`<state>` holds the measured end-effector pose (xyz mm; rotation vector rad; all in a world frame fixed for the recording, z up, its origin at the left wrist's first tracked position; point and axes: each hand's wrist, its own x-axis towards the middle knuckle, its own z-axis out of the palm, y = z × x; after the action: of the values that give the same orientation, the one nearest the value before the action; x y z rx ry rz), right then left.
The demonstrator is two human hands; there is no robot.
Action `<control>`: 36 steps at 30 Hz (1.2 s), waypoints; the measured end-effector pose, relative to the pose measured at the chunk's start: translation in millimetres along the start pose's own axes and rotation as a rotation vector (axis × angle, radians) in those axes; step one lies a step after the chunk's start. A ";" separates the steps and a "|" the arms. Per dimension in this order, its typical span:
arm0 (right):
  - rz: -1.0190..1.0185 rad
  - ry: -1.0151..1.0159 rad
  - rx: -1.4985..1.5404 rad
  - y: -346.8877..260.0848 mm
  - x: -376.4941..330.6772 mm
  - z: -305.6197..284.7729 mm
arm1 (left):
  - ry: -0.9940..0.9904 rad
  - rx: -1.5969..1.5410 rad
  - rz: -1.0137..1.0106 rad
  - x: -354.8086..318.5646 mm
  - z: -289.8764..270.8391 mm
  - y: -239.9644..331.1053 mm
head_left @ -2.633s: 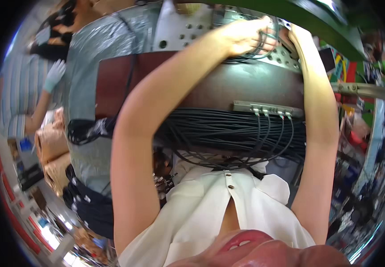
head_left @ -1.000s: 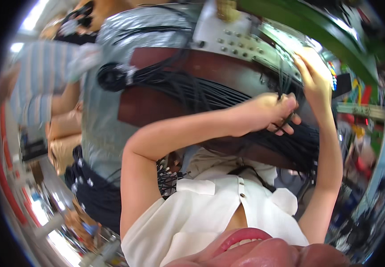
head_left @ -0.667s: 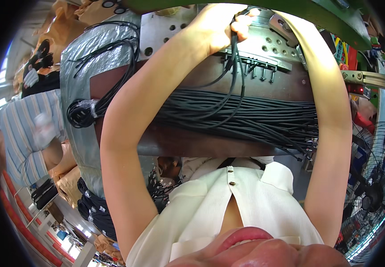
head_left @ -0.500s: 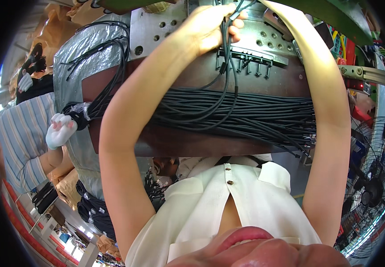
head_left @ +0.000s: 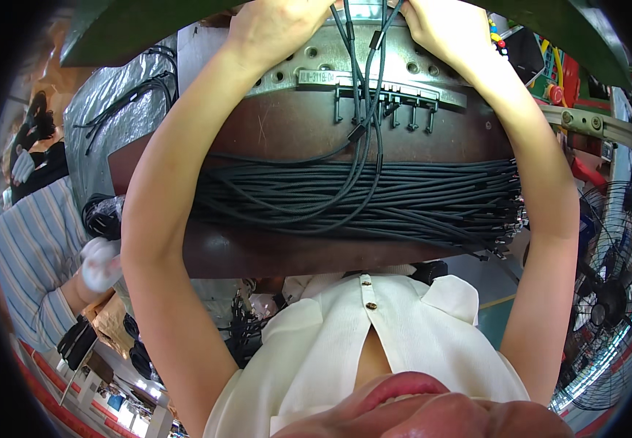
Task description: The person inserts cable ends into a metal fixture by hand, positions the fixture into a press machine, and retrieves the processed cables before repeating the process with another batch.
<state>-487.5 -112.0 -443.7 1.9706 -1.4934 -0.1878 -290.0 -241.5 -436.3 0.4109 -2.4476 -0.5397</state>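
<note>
Stretched far with left hand (head_left: pixel 281 28) and right hand (head_left: pixel 449 31), either side of cables (head_left: pixel 357 133) running near across a pegged bar (head_left: pixel 424 97) and over a bundle (head_left: pixel 338 196); cannot tell either grip, cut off from view. Blocking sight at far left: green frame (head_left: pixel 148 33). At left, co-worker's glove (head_left: pixel 100 264); at right, fan (head_left: pixel 608 303).

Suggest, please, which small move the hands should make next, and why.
Perhaps gently separate the raised black cables: they cross over the perforated metal plate, with the left hand and right hand close on either side.
</note>
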 end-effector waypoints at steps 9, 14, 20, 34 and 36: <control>0.226 0.149 0.416 -1.1 6.3 -2.5 | 0.168 0.074 0.132 -1.4 2.8 -16.6; 0.273 0.170 0.569 0.3 3.3 8.0 | 0.094 0.085 -0.025 0.0 -0.3 -15.5; 0.343 0.058 0.675 0.4 3.4 2.1 | 0.109 0.155 0.049 -0.7 2.0 -16.4; 0.455 -0.023 0.928 10.6 12.4 -12.9 | 0.118 0.156 0.051 1.6 3.5 -18.8; 0.449 -0.037 0.911 9.5 12.7 -10.6 | 0.124 0.148 0.056 1.7 5.8 -17.2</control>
<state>-485.8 -120.5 -426.7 2.1725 -2.2431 0.7800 -292.0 -255.5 -447.8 0.4216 -2.3787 -0.3016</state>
